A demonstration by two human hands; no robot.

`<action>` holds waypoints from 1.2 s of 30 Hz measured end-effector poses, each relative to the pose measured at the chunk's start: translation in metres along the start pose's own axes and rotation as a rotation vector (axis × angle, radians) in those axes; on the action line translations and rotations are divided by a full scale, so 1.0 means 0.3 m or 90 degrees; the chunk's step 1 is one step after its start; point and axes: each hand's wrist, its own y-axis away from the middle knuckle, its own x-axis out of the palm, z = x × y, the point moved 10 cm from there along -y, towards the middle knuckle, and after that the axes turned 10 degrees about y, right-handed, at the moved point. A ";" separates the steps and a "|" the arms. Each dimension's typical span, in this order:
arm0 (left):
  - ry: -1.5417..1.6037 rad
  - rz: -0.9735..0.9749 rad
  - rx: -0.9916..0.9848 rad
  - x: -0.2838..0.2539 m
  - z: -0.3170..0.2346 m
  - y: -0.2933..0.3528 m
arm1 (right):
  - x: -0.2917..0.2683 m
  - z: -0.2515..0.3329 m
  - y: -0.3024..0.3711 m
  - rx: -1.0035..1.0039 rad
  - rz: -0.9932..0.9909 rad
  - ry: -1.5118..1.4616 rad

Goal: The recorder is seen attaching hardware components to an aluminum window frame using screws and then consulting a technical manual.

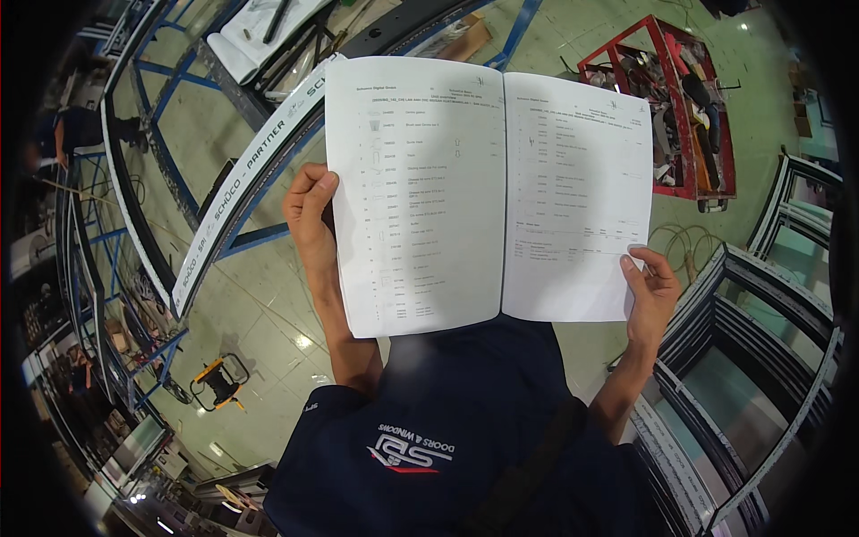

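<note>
An open booklet [429,206] of white printed pages spreads across the middle of the view, its fold running down between two pages of small text, tables and little drawings. My left hand [310,210] grips its left edge, thumb on the page and the other fingers partly hidden behind. At the lower right corner, my right hand [651,285] pinches the page between thumb and fingers. Both hands hold the booklet up in front of my dark blue shirt [447,403].
Behind the booklet, a long frame profile with white film [242,188] lies on a blue metal stand [259,234]. A red tool cart [658,45] stands far right, window frames [716,358] near right. A yellow-black cable reel [219,383] sits on the green floor; another person [76,134] is far left.
</note>
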 end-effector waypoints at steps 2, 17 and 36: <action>-0.018 0.003 0.012 0.007 -0.009 0.001 | 0.002 -0.005 0.004 0.007 0.001 0.005; 0.000 -0.003 -0.010 0.001 0.008 -0.007 | 0.008 -0.003 0.018 -0.007 -0.014 -0.012; -0.004 0.004 0.001 -0.012 0.002 -0.004 | 0.010 0.006 0.003 -0.010 0.009 0.012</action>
